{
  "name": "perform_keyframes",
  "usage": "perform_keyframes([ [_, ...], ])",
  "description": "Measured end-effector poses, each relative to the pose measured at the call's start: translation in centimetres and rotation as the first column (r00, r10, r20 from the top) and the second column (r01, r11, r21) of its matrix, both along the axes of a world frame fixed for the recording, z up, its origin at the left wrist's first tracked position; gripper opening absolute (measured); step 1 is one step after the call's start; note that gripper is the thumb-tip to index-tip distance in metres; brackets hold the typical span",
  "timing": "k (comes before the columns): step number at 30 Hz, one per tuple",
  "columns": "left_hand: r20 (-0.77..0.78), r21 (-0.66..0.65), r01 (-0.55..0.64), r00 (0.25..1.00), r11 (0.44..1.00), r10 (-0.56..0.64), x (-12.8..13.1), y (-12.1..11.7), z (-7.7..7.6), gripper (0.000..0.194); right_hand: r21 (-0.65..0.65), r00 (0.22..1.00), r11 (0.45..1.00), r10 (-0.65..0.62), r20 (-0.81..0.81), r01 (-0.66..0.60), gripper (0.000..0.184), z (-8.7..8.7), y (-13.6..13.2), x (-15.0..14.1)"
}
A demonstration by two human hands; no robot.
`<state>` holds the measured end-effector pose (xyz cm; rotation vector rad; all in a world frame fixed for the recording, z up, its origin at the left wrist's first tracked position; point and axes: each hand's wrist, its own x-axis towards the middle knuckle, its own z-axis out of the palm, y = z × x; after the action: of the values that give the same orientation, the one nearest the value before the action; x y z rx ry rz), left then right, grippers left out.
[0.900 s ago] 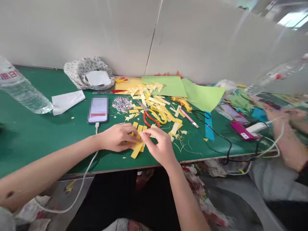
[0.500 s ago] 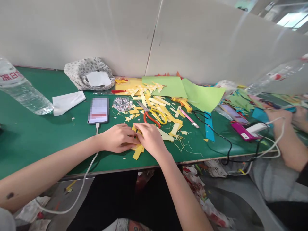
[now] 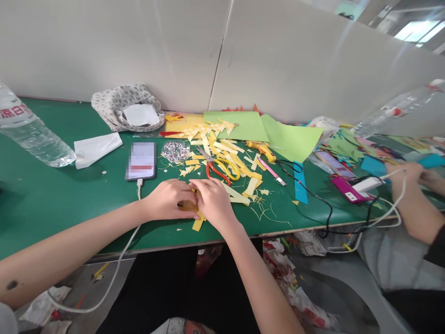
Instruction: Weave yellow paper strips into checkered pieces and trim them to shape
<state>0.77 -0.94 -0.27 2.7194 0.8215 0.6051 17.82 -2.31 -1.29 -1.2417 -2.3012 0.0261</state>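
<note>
My left hand is curled over woven yellow paper strips near the table's front edge, its thumb and fingers closed on their left side. From the right, my right hand presses on the same strips, fingers bent and touching the left fingertips. Most of the strips are hidden under both hands; only one end pokes out toward me. Just beyond lie scissors with red and yellow handles, among a heap of loose yellow strips. Pale strips lie right of my right hand.
A phone on a white cable lies left. Behind are a dish of small beads, a yellow glue gun, a pink cutter and green sheets. A water bottle leans left; a co-worker's hands work right.
My right hand has gone from a raised pinch at the strips to lying over them, against the left hand. Less yellow paper shows now. My left hand has barely shifted.
</note>
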Motion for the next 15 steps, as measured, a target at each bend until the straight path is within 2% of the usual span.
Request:
perform_keyframes([
  [5, 0.034, 0.041, -0.162, 0.986, 0.986, 0.161, 0.14, 0.00, -0.14, 0.051, 0.058, 0.998, 0.998, -0.029, -0.051, 0.032, 0.032, -0.08, -0.21, -0.14],
  [9, 0.068, 0.127, -0.193, 0.980, 0.973, 0.185, 0.18, -0.09, -0.06, 0.055, 0.070, 0.999, 0.997, -0.024, -0.044, 0.027, 0.035, 0.10, -0.41, -0.19],
  [15, 0.057, 0.133, -0.241, 0.970, 0.961, 0.235, 0.18, -0.16, -0.40, 0.058, 0.121, 1.000, 0.992, -0.031, -0.004, 0.032, 0.035, 0.06, -0.74, -0.29],
])
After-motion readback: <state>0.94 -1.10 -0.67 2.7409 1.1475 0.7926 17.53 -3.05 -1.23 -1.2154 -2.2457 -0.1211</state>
